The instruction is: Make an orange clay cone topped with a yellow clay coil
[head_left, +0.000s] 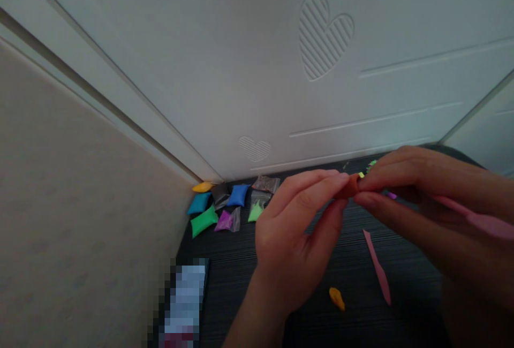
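Between both hands, above the table, is a small piece of reddish-orange modelling clay. My left hand pinches its left side between thumb and fingers. On the other side, my right hand is closed on it with thumb and forefinger. A pink modelling tool is also tucked in the right hand, lying across the palm. Below the hands a second pink modelling tool lies on the dark table, and left of it sits a lump of orange-yellow clay.
Several clay packets lie at the back left of the table, among them a green packet and a blue packet. A pixelated, phone-like object rests at the front left. A white panel with embossed hearts stands behind.
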